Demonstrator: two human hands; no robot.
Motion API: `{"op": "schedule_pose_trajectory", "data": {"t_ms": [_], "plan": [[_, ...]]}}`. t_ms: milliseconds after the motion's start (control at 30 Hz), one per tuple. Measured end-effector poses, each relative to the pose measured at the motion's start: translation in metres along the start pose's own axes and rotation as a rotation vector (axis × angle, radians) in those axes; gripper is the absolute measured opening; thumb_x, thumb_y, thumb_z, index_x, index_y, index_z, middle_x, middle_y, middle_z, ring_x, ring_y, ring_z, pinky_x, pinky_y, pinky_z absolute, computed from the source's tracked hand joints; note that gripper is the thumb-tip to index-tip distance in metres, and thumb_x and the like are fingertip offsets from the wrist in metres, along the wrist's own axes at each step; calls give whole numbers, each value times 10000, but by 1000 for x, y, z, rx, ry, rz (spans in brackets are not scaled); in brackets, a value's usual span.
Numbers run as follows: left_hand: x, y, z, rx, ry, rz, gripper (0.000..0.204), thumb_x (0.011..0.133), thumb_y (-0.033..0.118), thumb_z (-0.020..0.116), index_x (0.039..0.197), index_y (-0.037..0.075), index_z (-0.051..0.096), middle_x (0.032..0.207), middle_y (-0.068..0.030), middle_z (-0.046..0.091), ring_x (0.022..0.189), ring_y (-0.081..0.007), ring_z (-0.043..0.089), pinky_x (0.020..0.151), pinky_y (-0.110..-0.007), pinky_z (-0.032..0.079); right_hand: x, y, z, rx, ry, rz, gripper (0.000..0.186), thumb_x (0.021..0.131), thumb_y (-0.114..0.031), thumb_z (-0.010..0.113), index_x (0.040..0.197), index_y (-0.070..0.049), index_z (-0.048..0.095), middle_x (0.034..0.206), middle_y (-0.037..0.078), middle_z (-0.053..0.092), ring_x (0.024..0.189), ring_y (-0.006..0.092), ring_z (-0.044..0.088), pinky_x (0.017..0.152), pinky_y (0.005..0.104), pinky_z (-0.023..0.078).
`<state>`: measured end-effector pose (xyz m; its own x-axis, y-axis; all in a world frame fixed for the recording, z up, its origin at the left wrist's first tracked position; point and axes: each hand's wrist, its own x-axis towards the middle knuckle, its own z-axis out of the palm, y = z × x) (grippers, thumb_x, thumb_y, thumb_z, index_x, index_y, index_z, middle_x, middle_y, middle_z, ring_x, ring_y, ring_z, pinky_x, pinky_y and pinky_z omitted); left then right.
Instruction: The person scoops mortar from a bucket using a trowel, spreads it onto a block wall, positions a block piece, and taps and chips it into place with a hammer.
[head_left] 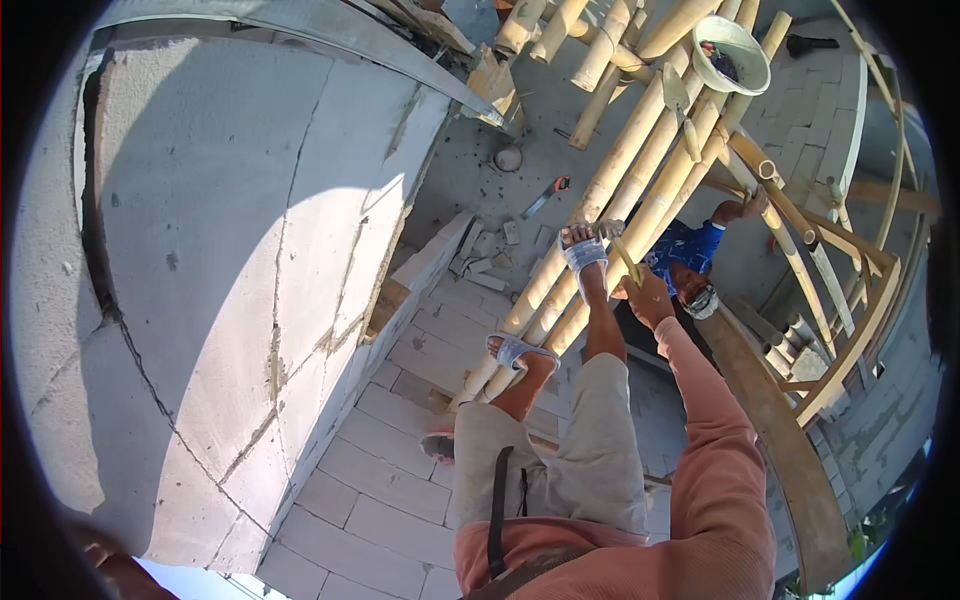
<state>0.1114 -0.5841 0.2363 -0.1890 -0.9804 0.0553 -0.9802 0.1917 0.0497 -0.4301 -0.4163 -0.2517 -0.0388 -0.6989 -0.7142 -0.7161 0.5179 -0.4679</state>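
My right hand (647, 297) grips the pale handle of a tool (628, 258), apparently a hammer, whose grey head is beside my right foot. My sandalled feet (588, 252) rest on parallel bamboo poles (660, 120). At the lower-left edge, part of my left hand or arm (110, 570) shows dimly by the pale wall (200, 300); its fingers cannot be made out. Farther up the poles lie a trowel (685, 115) and a white bucket (730, 55) with small dark contents.
A co-worker in blue (685, 250) is below at right, a hand (750, 205) raised to the bamboo. A long plank (760, 430) and wooden frame (850, 340) stand right. Below are block paving (370, 480), a handsaw (545, 197), a round container (507, 158) and rubble.
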Motion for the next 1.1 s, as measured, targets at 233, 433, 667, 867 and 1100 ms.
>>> {"op": "schedule_pose_trajectory", "data": {"t_ms": [233,433,667,867,1100], "plan": [[2,8,-103,-167,132,-26,970,699,518,806,1520,195,403,1310,-217,509,1220,-380,514,1066,-460,396,-283,-287,-197,215,-104,-712,296,974,-133,579,1219,30,545,989,186,674,793,368,699,696,404,551],[11,10,-132,-307,132,-104,968,682,488,824,1520,240,407,1259,-227,523,1187,-407,526,1037,-438,419,-367,-487,-299,-128,605,-1446,365,975,-79,572,1307,59,509,975,226,674,787,331,689,688,407,541],[19,13,-133,-270,96,-113,949,682,472,814,1518,282,406,1226,-278,513,1168,-435,523,1025,-420,430,-344,-604,-287,-95,816,-1452,368,937,-79,609,1268,48,511,973,237,664,827,382,667,681,444,544],[12,2,-126,-230,121,-114,949,695,537,771,1526,281,391,1124,-242,496,1132,-431,503,1001,-458,419,-328,-622,-289,-296,734,-1438,326,899,-101,643,1171,29,521,939,226,661,882,444,653,702,499,549],[15,7,-126,-190,118,-116,950,703,566,745,1536,311,367,1146,-241,485,1146,-421,496,1007,-464,415,-294,-608,-268,-197,734,-1411,348,915,-119,626,1217,15,517,894,239,659,766,451,650,623,480,550]]}}
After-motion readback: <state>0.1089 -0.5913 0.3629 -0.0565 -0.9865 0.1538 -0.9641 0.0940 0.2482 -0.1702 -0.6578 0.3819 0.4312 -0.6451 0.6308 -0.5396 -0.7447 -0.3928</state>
